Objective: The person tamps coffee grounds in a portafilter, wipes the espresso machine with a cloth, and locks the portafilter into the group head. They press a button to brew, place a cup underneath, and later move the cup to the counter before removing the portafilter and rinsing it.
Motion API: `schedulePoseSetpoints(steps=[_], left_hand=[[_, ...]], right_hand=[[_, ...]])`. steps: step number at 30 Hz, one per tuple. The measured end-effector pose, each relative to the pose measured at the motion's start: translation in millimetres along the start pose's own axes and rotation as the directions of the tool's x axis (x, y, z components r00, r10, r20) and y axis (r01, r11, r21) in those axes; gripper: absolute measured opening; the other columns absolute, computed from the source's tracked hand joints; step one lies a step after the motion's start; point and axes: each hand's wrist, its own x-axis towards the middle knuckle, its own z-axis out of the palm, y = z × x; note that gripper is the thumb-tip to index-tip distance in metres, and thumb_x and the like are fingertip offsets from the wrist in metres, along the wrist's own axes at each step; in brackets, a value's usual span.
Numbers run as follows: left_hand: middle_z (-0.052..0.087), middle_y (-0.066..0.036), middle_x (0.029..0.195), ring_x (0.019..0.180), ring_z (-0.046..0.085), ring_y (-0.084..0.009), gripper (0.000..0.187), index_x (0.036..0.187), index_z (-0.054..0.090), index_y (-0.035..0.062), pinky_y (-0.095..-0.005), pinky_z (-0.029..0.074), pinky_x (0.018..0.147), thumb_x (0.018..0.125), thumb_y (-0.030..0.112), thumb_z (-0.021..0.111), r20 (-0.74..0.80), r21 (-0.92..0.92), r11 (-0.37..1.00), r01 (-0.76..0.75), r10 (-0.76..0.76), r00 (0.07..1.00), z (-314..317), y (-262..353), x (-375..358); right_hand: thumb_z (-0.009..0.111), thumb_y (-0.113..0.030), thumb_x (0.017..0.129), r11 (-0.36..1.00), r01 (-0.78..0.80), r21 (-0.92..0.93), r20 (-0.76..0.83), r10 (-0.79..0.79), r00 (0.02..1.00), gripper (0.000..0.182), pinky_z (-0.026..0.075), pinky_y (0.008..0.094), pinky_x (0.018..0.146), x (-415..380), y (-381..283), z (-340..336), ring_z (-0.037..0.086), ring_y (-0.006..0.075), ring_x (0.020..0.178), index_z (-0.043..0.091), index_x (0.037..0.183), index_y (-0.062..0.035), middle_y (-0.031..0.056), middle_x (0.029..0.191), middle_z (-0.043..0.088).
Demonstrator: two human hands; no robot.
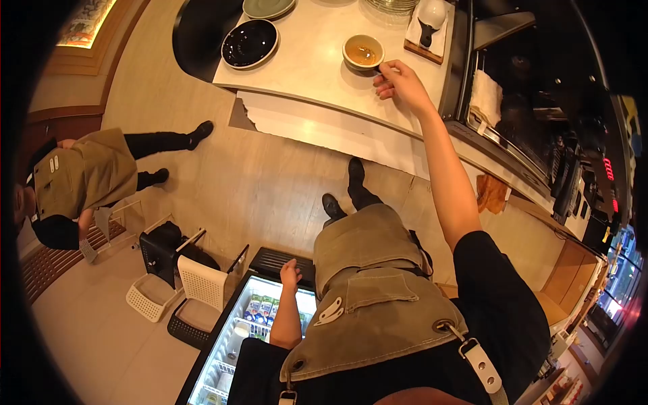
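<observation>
While the right hand (pixel 399 82) pinches the handle of the cup (pixel 363 52), which stands on the white counter (pixel 310 64) near the black saucer (pixel 250 43), the left hand (pixel 291 273) rests with fingers curled on the top edge of the open fridge (pixel 233 344). Step in hand, by judgement: setting or collecting the filled cup. Any lift calls for a level, steady wrist.
</observation>
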Motion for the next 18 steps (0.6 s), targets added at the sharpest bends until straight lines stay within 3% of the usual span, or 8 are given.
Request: schedulePoseSetpoints(steps=[2,5,9,11,13,16,18], left_hand=[[0.060,0.001,0.099,0.087,0.056,-0.0151,0.033,0.115,0.062,0.0135,-0.0341,0.050,0.072,0.092,0.036,0.066,0.008,0.031,0.998,0.050,-0.050,0.999,7,2,-5],[0.063,-0.002,0.110,0.094,0.058,-0.0174,0.040,0.124,0.062,0.0119,-0.0343,0.051,0.074,0.091,0.036,0.066,0.018,-0.006,1.000,0.013,-0.013,1.000,32,16,-3],[0.062,0.001,0.103,0.095,0.058,-0.0157,0.033,0.116,0.062,0.0139,-0.0331,0.050,0.074,0.092,0.036,0.065,0.113,-0.039,0.999,0.011,-0.007,0.994,61,34,-15],[0.061,0.001,0.097,0.090,0.057,-0.0141,0.029,0.108,0.062,0.0161,-0.0334,0.049,0.072,0.091,0.040,0.066,0.138,0.092,0.991,0.101,-0.113,0.984,68,27,-9],[0.064,-0.004,0.101,0.088,0.061,-0.0180,0.039,0.113,0.065,0.0144,-0.0375,0.052,0.073,0.090,0.046,0.065,0.283,0.123,0.976,0.177,-0.205,0.937,60,-16,23],[0.067,-0.010,0.104,0.086,0.066,-0.0254,0.050,0.116,0.067,0.0101,-0.0434,0.054,0.072,0.089,0.052,0.064,0.379,-0.012,0.917,0.399,-0.365,0.850,73,-37,12],[0.068,-0.010,0.101,0.083,0.066,-0.0248,0.048,0.113,0.067,0.0101,-0.0434,0.055,0.069,0.091,0.052,0.061,0.354,0.078,0.906,0.416,-0.415,0.838,74,-41,6]], right_hand=[[0.059,-0.030,0.100,0.998,-0.004,0.066,0.007,0.003,1.000,0.032,0.053,0.0272,0.061,-5,10,10,0.063,0.0143,0.070,0.058,0.109,0.0004,0.0092,0.085,0.066],[0.060,-0.031,0.100,0.990,0.110,-0.083,-0.128,-0.120,0.984,0.032,0.053,0.0268,0.062,-13,0,32,0.063,0.0137,0.068,0.059,0.104,0.0007,0.0088,0.081,0.067],[0.059,-0.030,0.100,0.976,0.130,-0.172,-0.221,-0.167,0.961,0.030,0.051,0.0255,0.061,-8,-11,49,0.060,0.0104,0.067,0.059,0.098,0.0000,0.0053,0.077,0.064],[0.058,-0.031,0.100,0.973,0.137,-0.183,-0.243,-0.180,0.953,0.031,0.053,0.0269,0.063,1,-15,53,0.063,0.0120,0.068,0.058,0.099,-0.0002,0.0072,0.078,0.066],[0.057,-0.032,0.100,0.975,0.131,-0.182,-0.250,-0.175,0.952,0.032,0.054,0.0277,0.063,4,-16,56,0.064,0.0128,0.068,0.058,0.100,-0.0002,0.0080,0.078,0.067],[0.057,-0.032,0.100,0.976,0.149,-0.157,-0.241,-0.184,0.953,0.032,0.054,0.0278,0.064,15,-24,58,0.064,0.0128,0.068,0.058,0.100,0.0000,0.0076,0.078,0.067],[0.056,-0.032,0.100,0.979,0.147,-0.139,-0.229,-0.176,0.958,0.032,0.054,0.0279,0.064,16,-25,61,0.064,0.0129,0.068,0.057,0.100,0.0002,0.0076,0.078,0.067]])
